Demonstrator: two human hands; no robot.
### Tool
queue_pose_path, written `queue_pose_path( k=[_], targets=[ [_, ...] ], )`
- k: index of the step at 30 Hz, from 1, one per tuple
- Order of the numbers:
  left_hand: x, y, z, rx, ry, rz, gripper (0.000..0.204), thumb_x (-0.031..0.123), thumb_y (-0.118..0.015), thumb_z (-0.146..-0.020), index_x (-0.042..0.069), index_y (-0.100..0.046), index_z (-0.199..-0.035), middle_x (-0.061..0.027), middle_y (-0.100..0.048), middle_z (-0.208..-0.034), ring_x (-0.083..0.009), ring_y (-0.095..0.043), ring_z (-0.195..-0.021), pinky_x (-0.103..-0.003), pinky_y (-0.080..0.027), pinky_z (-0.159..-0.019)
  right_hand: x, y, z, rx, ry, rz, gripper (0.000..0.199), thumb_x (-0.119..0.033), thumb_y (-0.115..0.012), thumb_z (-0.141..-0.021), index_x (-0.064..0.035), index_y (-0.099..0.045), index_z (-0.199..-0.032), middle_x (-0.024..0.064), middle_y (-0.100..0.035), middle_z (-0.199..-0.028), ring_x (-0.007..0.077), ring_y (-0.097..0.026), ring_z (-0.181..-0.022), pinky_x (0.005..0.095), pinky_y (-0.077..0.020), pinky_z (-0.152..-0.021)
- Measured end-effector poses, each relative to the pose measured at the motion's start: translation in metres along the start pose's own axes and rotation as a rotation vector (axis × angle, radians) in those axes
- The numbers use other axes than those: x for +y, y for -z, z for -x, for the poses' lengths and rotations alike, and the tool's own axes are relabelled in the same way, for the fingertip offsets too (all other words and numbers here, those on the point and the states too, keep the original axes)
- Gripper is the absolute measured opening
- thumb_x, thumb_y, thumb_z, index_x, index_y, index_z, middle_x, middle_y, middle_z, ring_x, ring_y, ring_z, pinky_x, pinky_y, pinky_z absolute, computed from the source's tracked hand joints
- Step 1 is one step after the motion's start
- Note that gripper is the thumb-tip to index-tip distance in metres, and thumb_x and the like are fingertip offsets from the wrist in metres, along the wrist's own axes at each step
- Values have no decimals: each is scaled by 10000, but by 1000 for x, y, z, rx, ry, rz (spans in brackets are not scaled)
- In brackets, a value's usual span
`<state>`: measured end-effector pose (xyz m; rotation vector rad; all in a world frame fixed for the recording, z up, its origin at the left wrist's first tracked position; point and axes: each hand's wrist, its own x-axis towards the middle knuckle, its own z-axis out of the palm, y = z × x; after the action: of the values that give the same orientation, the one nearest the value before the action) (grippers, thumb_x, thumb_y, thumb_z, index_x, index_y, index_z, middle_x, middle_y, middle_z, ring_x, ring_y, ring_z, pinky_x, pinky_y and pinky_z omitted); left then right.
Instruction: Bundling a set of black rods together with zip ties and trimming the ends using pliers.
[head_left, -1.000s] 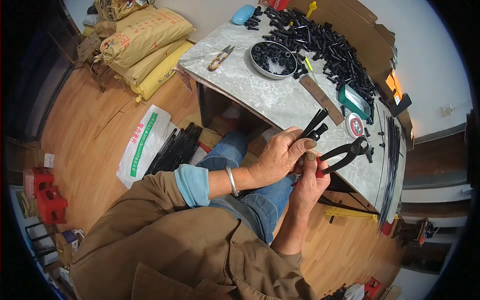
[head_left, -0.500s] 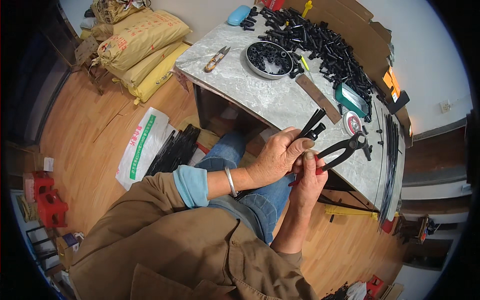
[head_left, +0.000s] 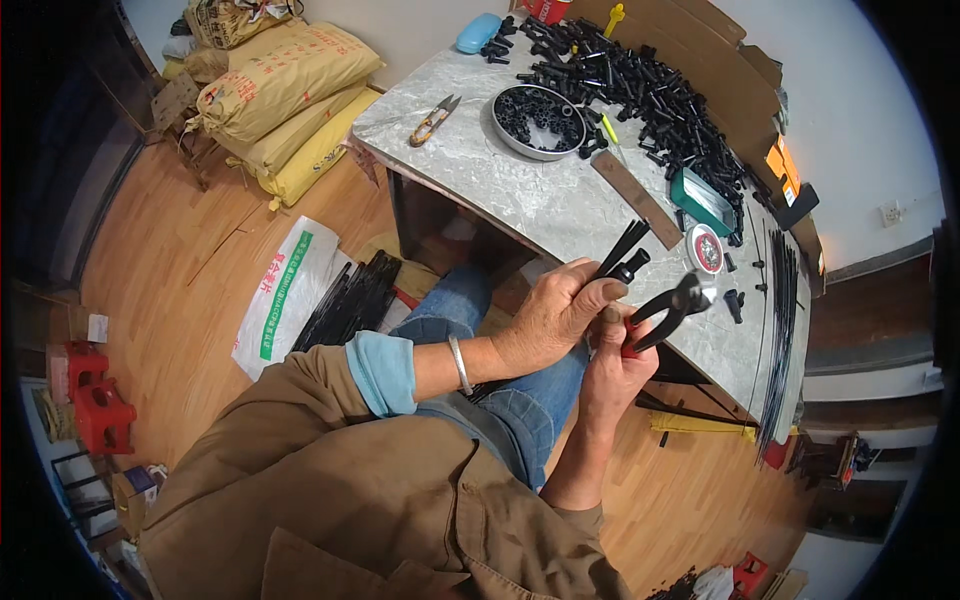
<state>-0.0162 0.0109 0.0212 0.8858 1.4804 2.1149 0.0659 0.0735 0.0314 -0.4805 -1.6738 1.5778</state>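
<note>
My left hand (head_left: 556, 312) is closed around a bundle of thin black strips (head_left: 624, 243). A short black tubular fitting (head_left: 631, 266) sticks out beside them, between thumb and fingers. Close against it, my right hand (head_left: 616, 372) grips a pair of red-handled pincers (head_left: 664, 308). The pincers' head is smeared by motion and points away to the right, over the table's near edge. My two thumbs almost meet; what lies between them is hidden.
On the grey table (head_left: 450, 160) lie a heap of black fittings (head_left: 650, 100), a round metal bowl (head_left: 540, 152) of small black rings, thread snips (head_left: 435, 121), a brown bar (head_left: 634, 198) and a green box (head_left: 704, 200). More black strips (head_left: 345, 300) rest on a white sack (head_left: 270, 295) below.
The pincers have turned in my right hand, their head shifting slightly left and downward. My right hand has tilted a little. My left hand stays almost where it was, still gripping the strips.
</note>
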Motion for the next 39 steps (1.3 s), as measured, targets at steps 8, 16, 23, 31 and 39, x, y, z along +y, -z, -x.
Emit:
queue_pose_path(
  k=[8, 16, 23, 31, 39],
  targets=[
    [10, 19, -9, -242, 249, 157, 692, 654, -403, -885, -5, -613, -935, -5, -537, -613, -48, -451, -477, -191, -326, -430, -30, 23, -15, -230, -243, 139, 146, -120, -538, -940, 13, -591, -912, 14, -541, -675, 77, -486, -544, 203, -375, -492],
    [-1, 33, -21, -222, 369, 331, 666, 657, -434, -880, 12, -586, -818, 34, -427, -521, -41, -384, -403, -191, -303, -369, -80, 82, 7, -633, -680, 148, 376, -187, -548, -920, 56, -454, -1191, 107, -545, -623, 165, -495, -384, 270, -410, -351],
    [7, 12, -11, -382, 360, 327, 673, 659, -428, -879, 5, -581, -864, 34, -402, -505, -43, -367, -400, -198, -289, -378, -79, 89, 18, -635, -884, 161, 294, -190, -542, -949, 35, -484, -1128, 64, -489, -590, 151, -465, -396, 272, -401, -367],
    [-3, 19, -22, -350, 409, 345, 697, 675, -407, -875, 7, -596, -821, 37, -388, -480, -39, -353, -389, -197, -278, -357, -86, 88, 21, -629, -870, 121, 284, -201, -542, -949, 32, -489, -1103, 68, -496, -612, 155, -474, -405, 281, -409, -371],
    [7, 7, -16, -304, 392, 309, 692, 683, -428, -864, 12, -583, -796, 28, -411, -485, -42, -381, -393, -193, -286, -358, -83, 86, 19, -640, -940, 148, 333, -226, -561, -939, 49, -482, -1111, 77, -519, -648, 170, -518, -445, 287, -438, -414]
  ],
)
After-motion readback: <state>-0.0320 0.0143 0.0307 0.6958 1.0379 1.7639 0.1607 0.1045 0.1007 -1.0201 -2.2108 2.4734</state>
